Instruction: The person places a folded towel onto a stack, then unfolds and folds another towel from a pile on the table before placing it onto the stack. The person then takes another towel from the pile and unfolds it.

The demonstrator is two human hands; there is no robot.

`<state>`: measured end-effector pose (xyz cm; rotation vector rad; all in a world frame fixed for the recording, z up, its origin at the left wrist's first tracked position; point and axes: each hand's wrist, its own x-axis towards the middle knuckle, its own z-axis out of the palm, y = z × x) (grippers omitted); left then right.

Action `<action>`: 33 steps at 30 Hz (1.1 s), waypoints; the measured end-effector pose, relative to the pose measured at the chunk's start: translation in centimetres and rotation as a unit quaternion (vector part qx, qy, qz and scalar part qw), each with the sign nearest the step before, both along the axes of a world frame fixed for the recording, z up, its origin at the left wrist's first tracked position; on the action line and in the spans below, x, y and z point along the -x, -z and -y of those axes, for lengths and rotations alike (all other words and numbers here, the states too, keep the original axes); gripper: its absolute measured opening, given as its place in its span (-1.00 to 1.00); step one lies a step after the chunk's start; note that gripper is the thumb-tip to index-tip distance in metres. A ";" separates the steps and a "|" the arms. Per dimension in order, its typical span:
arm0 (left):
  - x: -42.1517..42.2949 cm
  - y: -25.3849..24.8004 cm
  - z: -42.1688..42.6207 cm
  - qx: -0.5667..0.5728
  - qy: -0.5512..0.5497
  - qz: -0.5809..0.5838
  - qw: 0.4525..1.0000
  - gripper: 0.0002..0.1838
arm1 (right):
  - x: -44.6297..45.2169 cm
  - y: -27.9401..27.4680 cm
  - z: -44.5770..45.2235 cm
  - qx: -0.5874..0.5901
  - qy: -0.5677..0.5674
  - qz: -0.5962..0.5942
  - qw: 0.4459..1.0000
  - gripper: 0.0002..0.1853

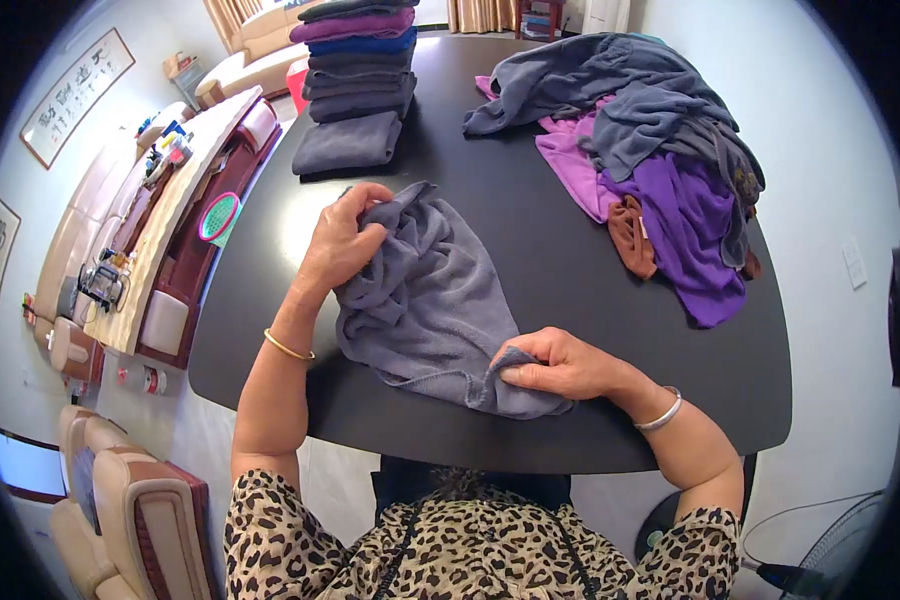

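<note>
A crumpled grey towel (440, 300) lies on the dark table (570, 280) in front of me. My left hand (348, 232) grips its upper left edge, the fingers closed on the bunched cloth. At the near right corner, my right hand (560, 365) pinches the hem between thumb and fingers. The cloth between them is wrinkled, more gathered on the left and flatter towards the right. Beyond my left hand stands a stack of folded cloths (360, 85) in grey, blue and purple, with one folded grey cloth (347, 143) at its near side.
On the table's far right is a loose heap of grey, pink, brown and purple cloths (680, 210). Left of the table stand a long low table (185, 180) with various items, a pink-rimmed basket (220, 217) and an armchair (135, 510). A fan (835, 545) is at the lower right.
</note>
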<state>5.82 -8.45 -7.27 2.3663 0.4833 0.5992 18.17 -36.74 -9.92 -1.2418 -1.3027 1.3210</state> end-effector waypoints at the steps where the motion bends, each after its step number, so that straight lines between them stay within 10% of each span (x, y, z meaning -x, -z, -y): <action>1: -0.1 0.5 -0.5 0.001 0.015 0.044 0.999 -0.59 | 0.0 0.0 0.0 0.000 0.001 0.000 1.000 -0.79; 11: -0.4 0.9 -0.3 0.105 0.027 0.078 0.991 -0.64 | 0.0 0.2 0.0 0.003 0.005 0.019 1.000 -0.75; 26: 0.2 0.7 1.2 -0.278 0.049 0.008 0.959 -0.62 | 0.3 0.6 -0.1 -0.032 0.057 0.022 0.998 -0.80; 33: 0.3 -1.1 5.3 0.132 0.098 0.107 0.981 -0.79 | -0.4 0.8 -0.5 -0.147 0.207 0.078 0.964 -0.85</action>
